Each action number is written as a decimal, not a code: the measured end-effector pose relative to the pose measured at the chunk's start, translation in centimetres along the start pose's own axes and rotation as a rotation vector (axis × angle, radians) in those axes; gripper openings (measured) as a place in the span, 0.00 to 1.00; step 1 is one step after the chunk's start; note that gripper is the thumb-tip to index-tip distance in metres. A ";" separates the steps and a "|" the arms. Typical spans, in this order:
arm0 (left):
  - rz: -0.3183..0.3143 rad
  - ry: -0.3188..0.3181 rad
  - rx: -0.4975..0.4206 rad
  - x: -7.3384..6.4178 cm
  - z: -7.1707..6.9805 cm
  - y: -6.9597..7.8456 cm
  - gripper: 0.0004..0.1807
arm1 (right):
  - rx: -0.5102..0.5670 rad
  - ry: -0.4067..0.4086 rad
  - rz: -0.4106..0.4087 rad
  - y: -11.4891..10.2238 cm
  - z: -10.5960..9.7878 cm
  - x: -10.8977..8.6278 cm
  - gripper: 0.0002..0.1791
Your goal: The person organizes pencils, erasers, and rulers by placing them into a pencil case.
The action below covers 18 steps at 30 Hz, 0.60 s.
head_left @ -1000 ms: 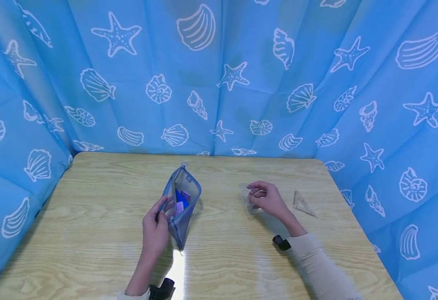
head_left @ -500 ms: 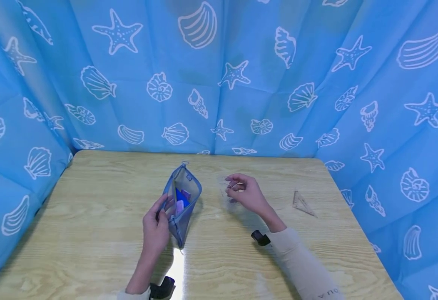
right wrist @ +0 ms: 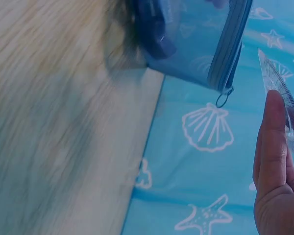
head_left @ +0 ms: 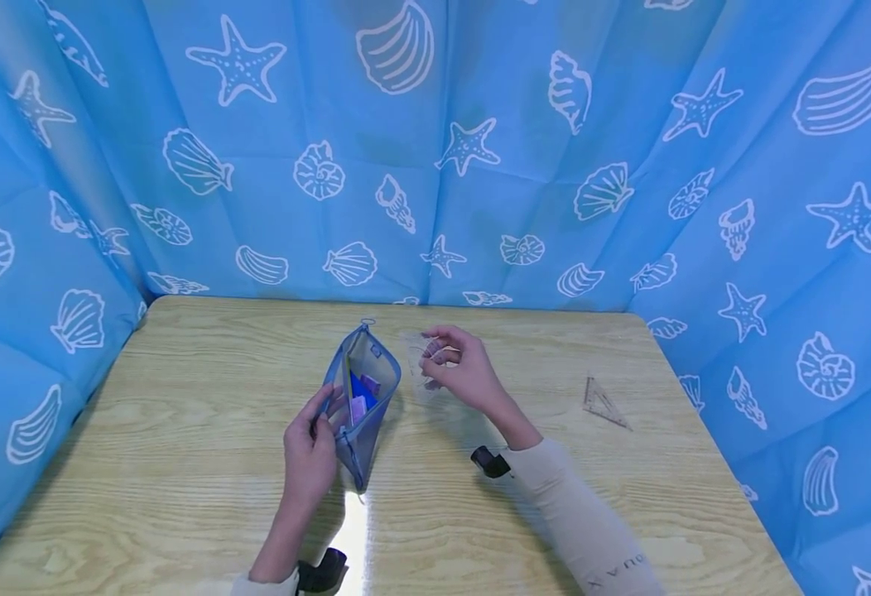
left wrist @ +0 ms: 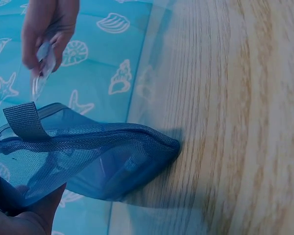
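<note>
My left hand (head_left: 311, 451) grips the near side rim of a blue mesh zip pouch (head_left: 361, 455), which stands unzipped and gaping on the table. Inside it lie a deep-blue item (head_left: 361, 391) and pale purple pieces (head_left: 358, 409). Just right of the pouch, my right hand (head_left: 461, 364) pinches a clear protractor (right wrist: 273, 78) between thumb and fingers. Ruled marks run along its curved edge in the right wrist view. From the left wrist, the protractor (left wrist: 45, 63) appears above and beyond the pouch's opening, apart from it.
A clear set square (head_left: 601, 406) lies flat on the wooden table (head_left: 182, 430) to the right. Behind and at the sides hangs a blue curtain (head_left: 376, 108) printed with white shells and starfish. Bright glare crosses the table below the pouch.
My right hand has carried the protractor leftward and slightly farther back, from mid-right of the table to beside the pouch. The left hand and pouch have stayed in place.
</note>
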State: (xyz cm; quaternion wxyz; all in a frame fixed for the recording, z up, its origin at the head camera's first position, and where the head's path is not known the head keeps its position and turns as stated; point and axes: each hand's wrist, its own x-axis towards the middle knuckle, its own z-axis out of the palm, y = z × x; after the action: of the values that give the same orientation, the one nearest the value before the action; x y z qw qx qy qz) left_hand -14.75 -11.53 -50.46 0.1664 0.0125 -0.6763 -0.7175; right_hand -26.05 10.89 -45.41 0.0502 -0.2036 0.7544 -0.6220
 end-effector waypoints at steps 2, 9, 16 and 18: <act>0.002 -0.002 -0.001 0.0 0.0 0.0 0.27 | 0.008 0.003 -0.005 -0.3 0.4 0.3 0.22; 0.009 -0.011 0.001 0.1 0.0 -0.1 0.27 | 0.057 0.024 -0.027 -0.8 1.9 1.2 0.21; -0.005 -0.008 0.008 0.1 0.2 0.0 0.27 | 0.048 0.044 -0.051 -0.9 3.2 1.7 0.21; -0.006 -0.005 0.006 0.1 0.3 0.1 0.27 | 0.041 0.038 -0.060 -1.0 3.6 1.8 0.20</act>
State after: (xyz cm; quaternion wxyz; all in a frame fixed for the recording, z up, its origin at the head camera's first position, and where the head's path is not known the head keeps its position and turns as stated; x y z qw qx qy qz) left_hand -14.85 -11.28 -50.35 0.1627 0.0133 -0.6790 -0.7158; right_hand -26.27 6.74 -44.90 0.0212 -0.2134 0.7358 -0.6423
